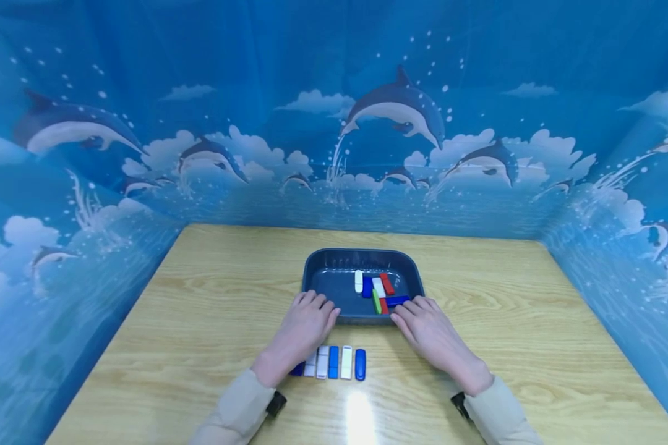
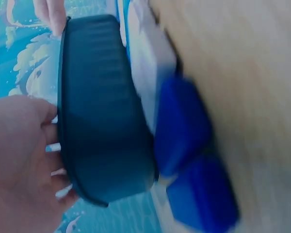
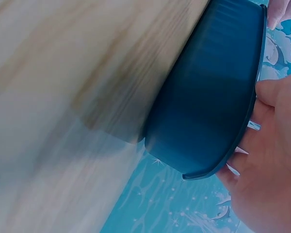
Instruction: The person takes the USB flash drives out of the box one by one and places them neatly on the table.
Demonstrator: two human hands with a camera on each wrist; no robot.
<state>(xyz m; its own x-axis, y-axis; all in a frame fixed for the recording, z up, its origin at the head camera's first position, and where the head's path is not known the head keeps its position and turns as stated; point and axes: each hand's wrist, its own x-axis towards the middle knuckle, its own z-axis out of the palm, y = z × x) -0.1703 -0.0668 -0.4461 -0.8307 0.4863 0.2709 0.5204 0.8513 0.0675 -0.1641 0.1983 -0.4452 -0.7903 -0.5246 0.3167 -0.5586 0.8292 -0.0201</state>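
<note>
Left hand (image 1: 305,321) and right hand (image 1: 431,327) grip tray (image 1: 362,320) by near rim corners: good hold. Looks stiff, light; loose sticks (image 1: 378,287) past the grip could slide.

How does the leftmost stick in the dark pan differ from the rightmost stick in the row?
Colour: the leftmost stick is white, the rightmost stick blue. Place: the leftmost stick lies inside the pan, the rightmost stick on the wooden table. Both are slim and oblong, long sides roughly parallel.
</note>
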